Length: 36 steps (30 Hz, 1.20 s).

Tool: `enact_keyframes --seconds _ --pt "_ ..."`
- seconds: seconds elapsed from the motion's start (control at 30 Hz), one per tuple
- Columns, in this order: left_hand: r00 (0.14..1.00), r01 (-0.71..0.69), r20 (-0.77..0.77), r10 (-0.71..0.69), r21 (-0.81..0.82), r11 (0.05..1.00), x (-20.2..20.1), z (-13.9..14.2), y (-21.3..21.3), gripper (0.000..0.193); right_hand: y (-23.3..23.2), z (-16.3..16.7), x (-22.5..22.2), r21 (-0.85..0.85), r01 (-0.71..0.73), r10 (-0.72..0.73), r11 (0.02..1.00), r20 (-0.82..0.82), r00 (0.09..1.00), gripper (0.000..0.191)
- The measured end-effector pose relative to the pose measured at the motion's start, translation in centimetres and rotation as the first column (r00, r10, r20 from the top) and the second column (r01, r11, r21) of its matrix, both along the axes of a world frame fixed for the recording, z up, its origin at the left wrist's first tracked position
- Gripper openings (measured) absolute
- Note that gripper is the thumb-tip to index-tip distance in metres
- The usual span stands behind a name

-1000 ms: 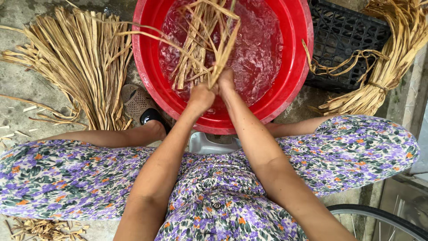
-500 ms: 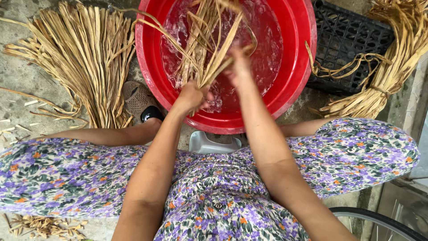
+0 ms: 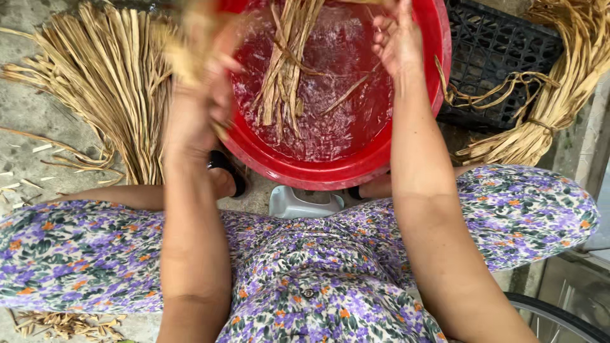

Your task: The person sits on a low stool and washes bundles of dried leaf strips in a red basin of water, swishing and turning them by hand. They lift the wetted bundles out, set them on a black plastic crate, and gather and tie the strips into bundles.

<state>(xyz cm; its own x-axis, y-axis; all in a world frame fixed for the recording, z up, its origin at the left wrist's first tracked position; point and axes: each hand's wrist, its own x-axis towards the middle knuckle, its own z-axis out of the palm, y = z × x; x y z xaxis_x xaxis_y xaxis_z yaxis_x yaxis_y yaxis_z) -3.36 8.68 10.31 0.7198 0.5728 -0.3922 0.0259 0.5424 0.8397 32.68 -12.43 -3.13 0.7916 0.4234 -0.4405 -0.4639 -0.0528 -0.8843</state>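
1. Straw [image 3: 283, 76] is soaking in the red tub [image 3: 438, 95], strands trailing below the raised left hand [image 3: 200, 95].
2. Left hand is clenching a blurred bunch; keep it tight.
3. Right hand [image 3: 397, 41] is hanging loose, grasping nothing.

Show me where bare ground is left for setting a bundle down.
Bare concrete shows at far left, beside the fanned dry strips. A narrow patch lies between the red basin and the stool. The right is crowded: black crate, tied bundle.

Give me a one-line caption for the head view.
Left hand grips dried leaf strips over a red basin of water; right hand lifts beside.
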Motion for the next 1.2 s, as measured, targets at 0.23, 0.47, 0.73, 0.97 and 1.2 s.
enact_keyframes --seconds 0.23,0.47,0.73,0.97,1.2 --pt "0.930 -0.328 0.160 0.330 -0.042 0.944 0.2 -3.3 1.8 0.023 -0.2 -3.2 -8.4 -0.588 0.311 -0.187 0.746 0.263 0.946 0.061" --pt "0.881 -0.421 0.179 0.439 -0.130 0.898 0.6 -5.2 1.6 0.023 0.0 -6.4 -13.9 -0.348 -0.185 0.095 0.919 -0.261 0.961 0.022" --pt "0.967 -0.125 -0.215 0.135 0.059 0.990 4.0 -8.6 -2.3 0.019 -0.1 -4.5 -14.6 -0.371 -0.128 -0.007 0.920 -0.344 0.939 0.013" --pt "0.943 0.194 -0.332 0.000 0.554 0.810 6.0 -12.3 -8.0 0.042 5.4 -3.7 -20.0 -0.038 -0.237 0.230 0.971 -0.129 0.965 0.025" --pt "0.778 0.480 -0.616 -0.125 0.453 0.752 6.6 -12.9 -7.9 0.040 5.1 -4.8 -21.1 -0.298 -0.375 0.370 0.878 -0.073 0.926 0.029"
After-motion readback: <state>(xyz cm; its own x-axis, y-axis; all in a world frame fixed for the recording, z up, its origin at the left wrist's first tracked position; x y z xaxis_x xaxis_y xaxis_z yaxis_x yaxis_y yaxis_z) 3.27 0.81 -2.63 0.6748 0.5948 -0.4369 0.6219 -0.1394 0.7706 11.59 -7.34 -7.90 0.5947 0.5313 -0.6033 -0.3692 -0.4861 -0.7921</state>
